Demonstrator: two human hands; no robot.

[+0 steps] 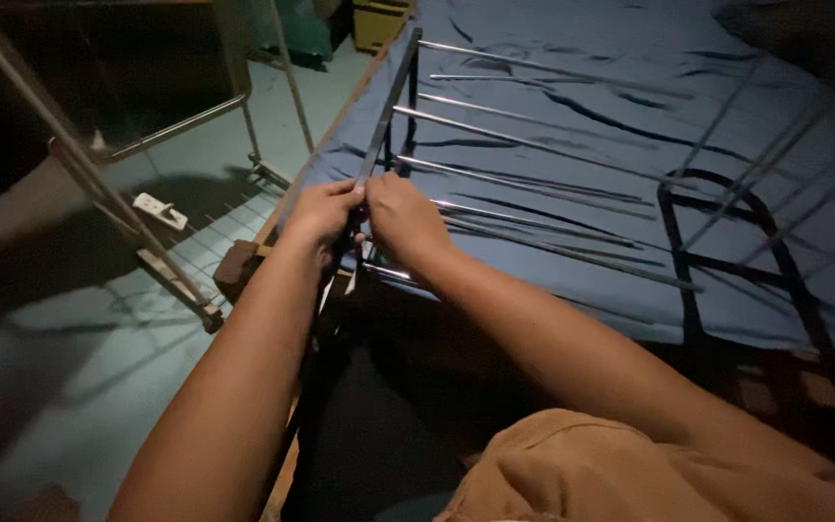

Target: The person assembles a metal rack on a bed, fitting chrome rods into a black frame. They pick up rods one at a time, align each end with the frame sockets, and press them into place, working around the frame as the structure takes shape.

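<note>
A metal drying rack with several thin silver rods lies across a bed covered by a blue sheet. My left hand and my right hand sit side by side, both closed around the rack's dark side bar, near its lower end. The bar runs up and away from my hands toward the top of the picture. A black curved leg frame of the rack rests on the sheet to the right.
A second metal frame stands on the pale tiled floor at left, beside a white power strip. A yellow box sits at the far end. My orange-brown clothing fills the bottom right.
</note>
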